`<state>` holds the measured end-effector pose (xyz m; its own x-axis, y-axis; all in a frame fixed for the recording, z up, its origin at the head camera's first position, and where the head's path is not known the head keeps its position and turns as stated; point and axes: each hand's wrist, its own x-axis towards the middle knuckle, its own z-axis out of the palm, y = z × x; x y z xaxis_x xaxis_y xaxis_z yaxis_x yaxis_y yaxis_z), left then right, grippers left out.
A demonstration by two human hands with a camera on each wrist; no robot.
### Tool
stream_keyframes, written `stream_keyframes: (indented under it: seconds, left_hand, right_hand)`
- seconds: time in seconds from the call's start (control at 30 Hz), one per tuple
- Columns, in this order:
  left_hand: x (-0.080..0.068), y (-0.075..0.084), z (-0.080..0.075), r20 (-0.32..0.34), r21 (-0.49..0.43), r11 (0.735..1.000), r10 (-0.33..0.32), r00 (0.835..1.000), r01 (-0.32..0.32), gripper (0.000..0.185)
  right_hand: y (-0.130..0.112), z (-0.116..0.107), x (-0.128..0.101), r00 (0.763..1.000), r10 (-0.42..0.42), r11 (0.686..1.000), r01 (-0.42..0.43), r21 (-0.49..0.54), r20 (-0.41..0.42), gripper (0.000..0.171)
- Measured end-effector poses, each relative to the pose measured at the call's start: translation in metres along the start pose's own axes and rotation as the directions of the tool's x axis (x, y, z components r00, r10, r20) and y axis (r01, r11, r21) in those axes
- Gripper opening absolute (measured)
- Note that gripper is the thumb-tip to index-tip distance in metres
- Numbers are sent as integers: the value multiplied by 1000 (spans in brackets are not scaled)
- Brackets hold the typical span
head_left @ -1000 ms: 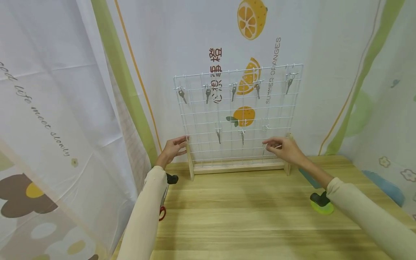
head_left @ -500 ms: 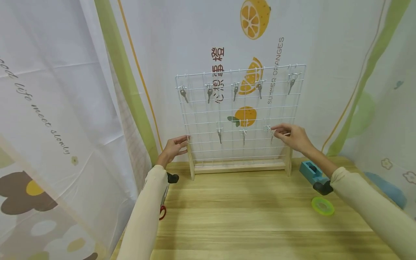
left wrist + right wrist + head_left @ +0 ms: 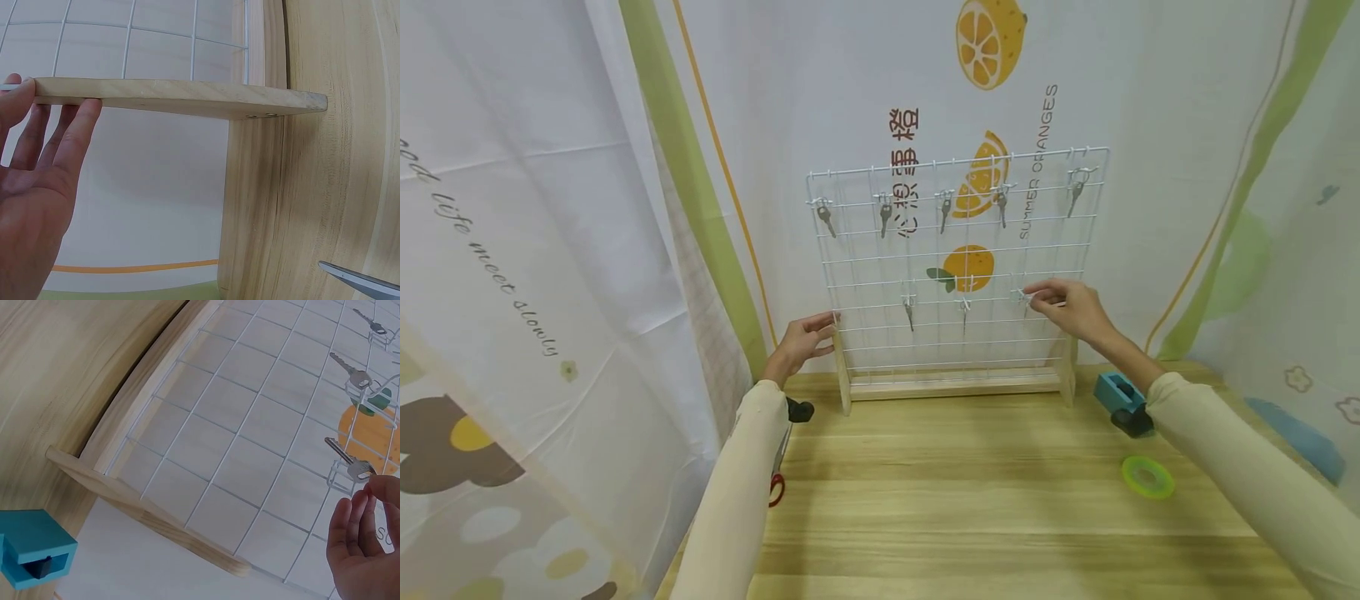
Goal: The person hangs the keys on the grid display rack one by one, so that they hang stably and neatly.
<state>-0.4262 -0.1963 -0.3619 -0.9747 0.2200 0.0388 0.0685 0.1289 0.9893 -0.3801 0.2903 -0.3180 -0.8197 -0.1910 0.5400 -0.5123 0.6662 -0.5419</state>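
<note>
Head view first, from the left edge across: printed curtains hang behind a wooden table [image 3: 970, 500], and red-handled scissors [image 3: 775, 483] lie half hidden by the left sleeve. The left hand [image 3: 801, 342] rests with straight, relaxed fingers [image 3: 37, 125] against the wooden side post [image 3: 181, 99] of the wire grid rack [image 3: 958, 267], steadying it without curling round it — it sits as it did a second ago. Five keys hang along the rack's top row and two on the lower row, at [image 3: 909, 312] and [image 3: 963, 313]. Further right, the right hand [image 3: 1071, 307] has risen from near the rack's base to the third lower hook [image 3: 1019, 293]. In the right wrist view the thumb and forefinger [image 3: 375, 487] come together at the head of a silver key [image 3: 350, 461] sitting on that hook; whether they pinch it or only touch it cannot be told. Judging by this, the key has been carried up to the hook and is being seated there. Right of the rack a blue tape dispenser [image 3: 1116, 390] stands on the table, now uncovered by the raised arm, with a green tape roll [image 3: 1147, 477] nearer the front edge.
</note>
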Motion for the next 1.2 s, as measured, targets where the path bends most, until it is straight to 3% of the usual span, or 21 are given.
stream_keyframes:
  seconds: [0.57, 0.9, 1.03, 1.2]
  left_hand:
    - [0, 0, 7, -20, 23, 1000, 20, 1000, -20, 48]
    - [-1, 0, 3, -16, 106, 994, 28, 999, -26, 49]
    - [-10, 4, -1, 13, 160, 987, 27, 1000, -29, 50]
    - [-24, 12, -9, 49, 256, 965, 50, 998, -61, 50]
  right_hand:
    - [10, 6, 7, 995, 98, 995, -98, -20, 18, 23]
    - [15, 6, 9, 998, 60, 997, -60, -58, -8, 27]
    - [15, 0, 3, 999, 50, 995, -52, -80, -19, 26]
    - [17, -10, -12, 998, -25, 994, 19, -105, -63, 25]
